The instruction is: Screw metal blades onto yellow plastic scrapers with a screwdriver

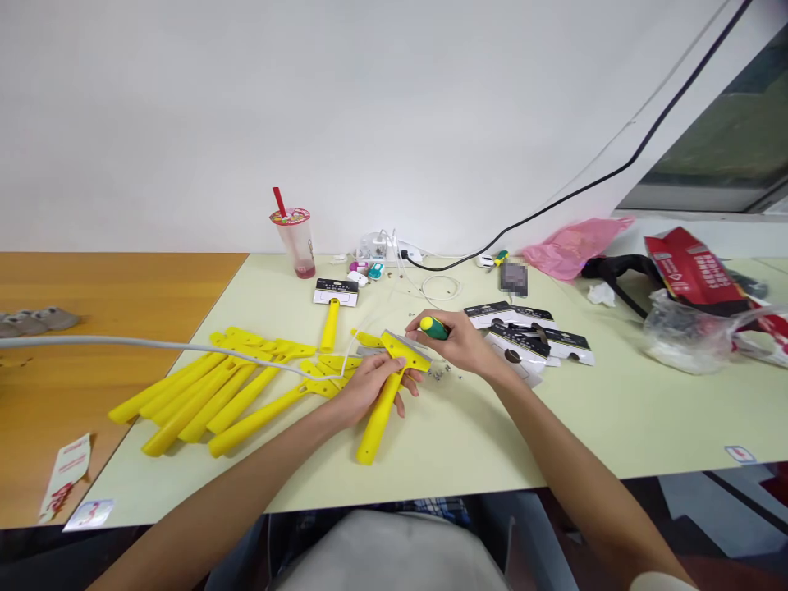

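Head view shows a tilted, T-shaped yellow scraper point(381, 415).

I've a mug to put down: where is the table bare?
Right front of the table, bordered by the right forearm, cards and clear plastic bag; also between the cup and yellow handles. Crowded: under those handles, and the middle, around left hand and right hand.

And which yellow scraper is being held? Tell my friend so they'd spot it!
On the pale table, look right of the pile of yellow scrapers. There, the left hand grips the yellow scraper. Unlike its neighbours, it's up in a hand.
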Demonstrator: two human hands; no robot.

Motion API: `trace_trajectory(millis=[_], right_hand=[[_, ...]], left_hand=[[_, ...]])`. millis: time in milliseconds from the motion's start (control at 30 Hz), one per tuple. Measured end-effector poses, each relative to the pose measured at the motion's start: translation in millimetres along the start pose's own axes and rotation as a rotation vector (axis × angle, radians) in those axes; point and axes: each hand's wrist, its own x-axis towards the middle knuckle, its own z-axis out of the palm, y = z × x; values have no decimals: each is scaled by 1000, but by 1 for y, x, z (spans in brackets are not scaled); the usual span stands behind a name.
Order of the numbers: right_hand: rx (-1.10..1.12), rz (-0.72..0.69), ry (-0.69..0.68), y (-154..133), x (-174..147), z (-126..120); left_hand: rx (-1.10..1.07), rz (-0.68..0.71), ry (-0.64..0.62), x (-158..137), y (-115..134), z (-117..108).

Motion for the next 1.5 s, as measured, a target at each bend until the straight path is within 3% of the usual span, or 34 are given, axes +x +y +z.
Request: trace_trajectory(millis=[467, 600, 967, 1100, 1267, 1500], right_hand=[[86, -133, -46, 4, -9, 18], [85, -115, -53, 0, -11, 21], [171, 166, -75, -15, -9, 21], [209, 324, -164, -17, -5, 17], [177, 304, -218, -13, 7, 9], [254, 468, -405, -19, 15, 3]], left_hand=[[84, -14, 1, -4, -4, 5], [93, -4, -23, -5, -5, 5], [136, 23, -46, -8, -6, 7], [134, 20, -52, -8, -7, 6], [126, 29, -64, -8, -7, 5], [139, 44, -73, -8, -9, 6]])
